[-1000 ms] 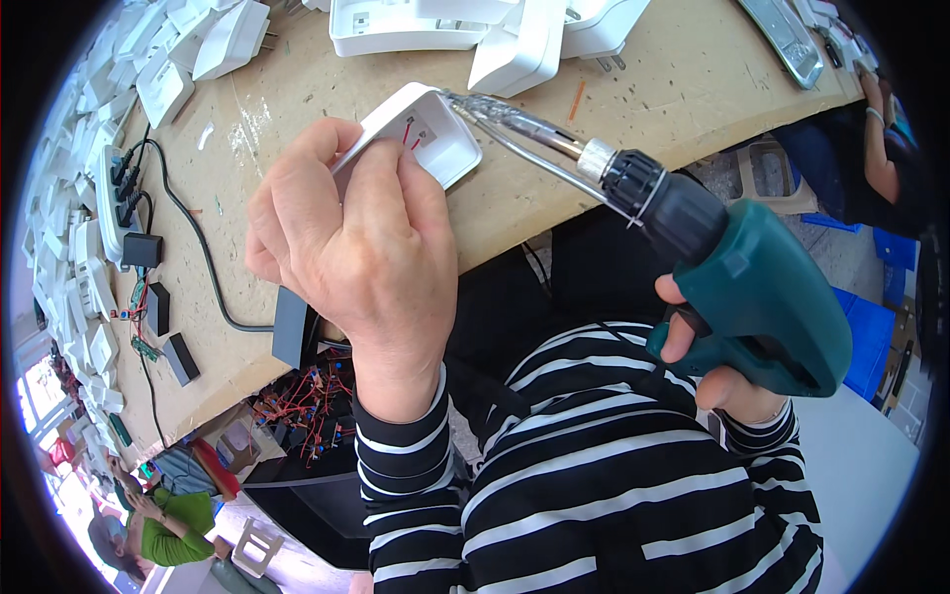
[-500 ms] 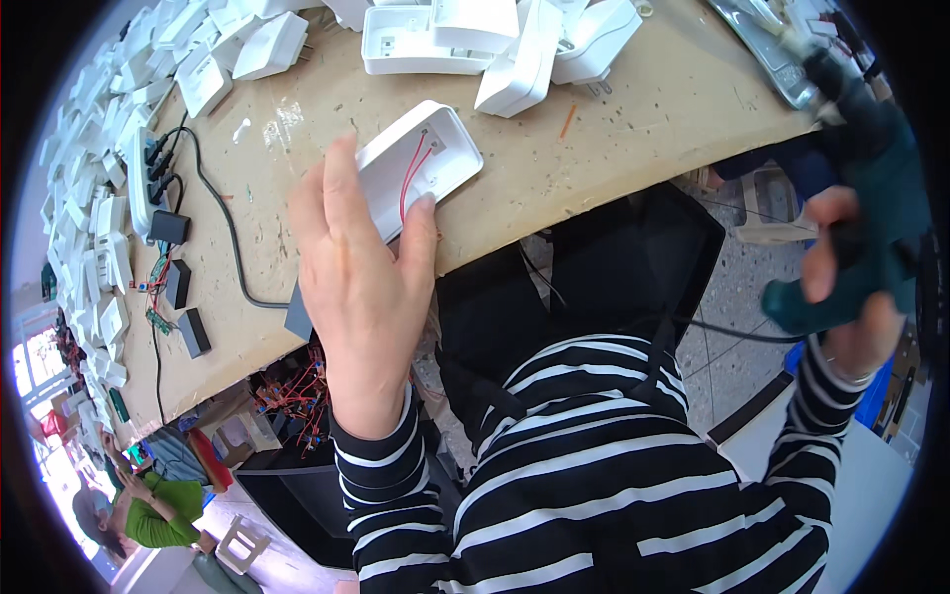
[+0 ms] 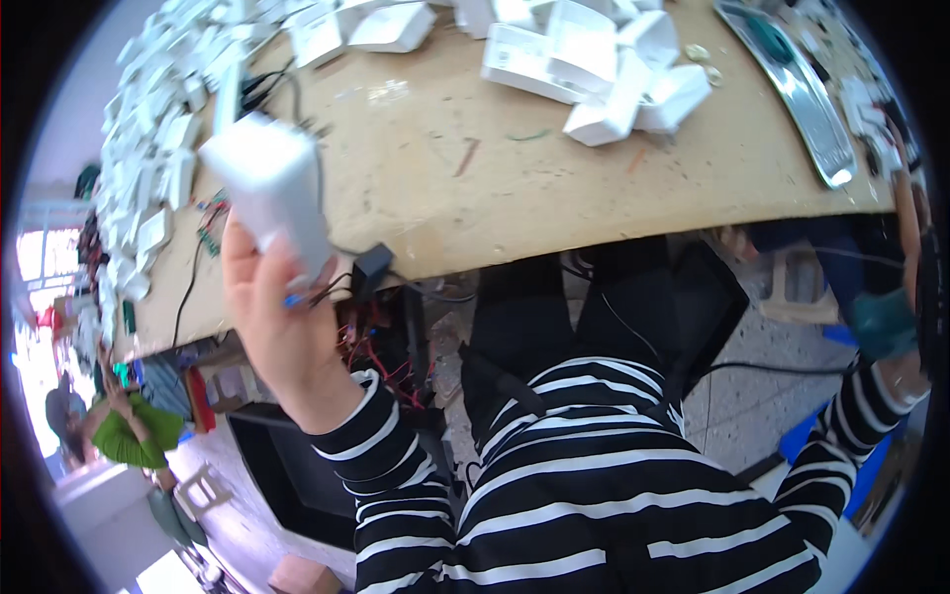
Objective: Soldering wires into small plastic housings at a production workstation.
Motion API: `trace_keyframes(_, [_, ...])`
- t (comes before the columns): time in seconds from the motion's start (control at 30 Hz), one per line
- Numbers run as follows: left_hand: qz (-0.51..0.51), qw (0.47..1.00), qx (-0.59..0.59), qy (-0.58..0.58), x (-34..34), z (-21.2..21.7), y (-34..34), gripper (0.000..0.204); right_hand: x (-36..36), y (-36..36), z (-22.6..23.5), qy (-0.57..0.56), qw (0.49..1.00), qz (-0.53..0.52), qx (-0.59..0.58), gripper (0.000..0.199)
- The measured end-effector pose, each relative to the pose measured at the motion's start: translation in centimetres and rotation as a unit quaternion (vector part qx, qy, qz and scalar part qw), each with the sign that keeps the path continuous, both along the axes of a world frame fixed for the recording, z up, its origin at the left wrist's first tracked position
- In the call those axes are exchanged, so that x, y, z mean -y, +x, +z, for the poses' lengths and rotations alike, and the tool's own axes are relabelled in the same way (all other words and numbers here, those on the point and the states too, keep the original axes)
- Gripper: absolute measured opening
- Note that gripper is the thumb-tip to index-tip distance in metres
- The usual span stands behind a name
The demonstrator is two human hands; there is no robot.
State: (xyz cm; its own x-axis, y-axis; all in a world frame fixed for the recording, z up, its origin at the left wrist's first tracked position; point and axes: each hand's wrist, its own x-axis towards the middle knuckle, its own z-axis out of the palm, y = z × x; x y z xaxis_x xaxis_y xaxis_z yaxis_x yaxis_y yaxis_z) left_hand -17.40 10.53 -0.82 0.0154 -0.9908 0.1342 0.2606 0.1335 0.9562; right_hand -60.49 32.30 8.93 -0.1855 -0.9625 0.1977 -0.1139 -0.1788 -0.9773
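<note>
My left hand (image 3: 287, 327) is raised over the table's left part, its fingers closed round a white plastic housing (image 3: 262, 173). The housing is tilted up and smeared by motion. A small blue bit (image 3: 293, 299) shows at my fingers; what it is I cannot make out. At the far right rim my right hand (image 3: 902, 378) shows only in part, next to a dark green pistol-grip tool (image 3: 884, 327) with a black cord. That hand's fingers are mostly hidden, but the tool stays in its grip. A black adapter block (image 3: 372, 267) sits at the table edge beside my left hand.
Several white housings (image 3: 534, 64) lie heaped at the table's (image 3: 416, 198) back middle, with a larger pile (image 3: 158, 148) at left. A metal tray (image 3: 816, 124) stands at right. Black bins (image 3: 287, 485) are below. Another person (image 3: 139, 431) is at far left.
My left hand has lifted the white housing off the table, moved left and turned it over. My right hand and the green tool have moved out toward the right rim. The view has shifted.
</note>
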Motion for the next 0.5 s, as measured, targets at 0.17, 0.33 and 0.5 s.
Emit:
trace_keyframes(0.17, [-0.034, 0.988, -0.141, 0.058, -5.3, 0.6, 14.3, 0.062, 2.6, 2.3, -6.5, -0.077, 0.994, 0.045, 0.060, 0.082])
trace_keyframes(0.33, [0.101, 0.936, 0.243, 0.234, -15.7, 0.8, 22.3, 0.057, 3.9, 3.2, -8.9, -0.052, 0.989, 0.053, 0.126, 0.075])
trace_keyframes(0.5, [-0.022, 0.836, 0.466, 0.287, -17.6, 2.6, 19.1, 0.058, 5.0, 4.0, -9.3, -0.059, 0.977, 0.041, 0.199, 0.078])
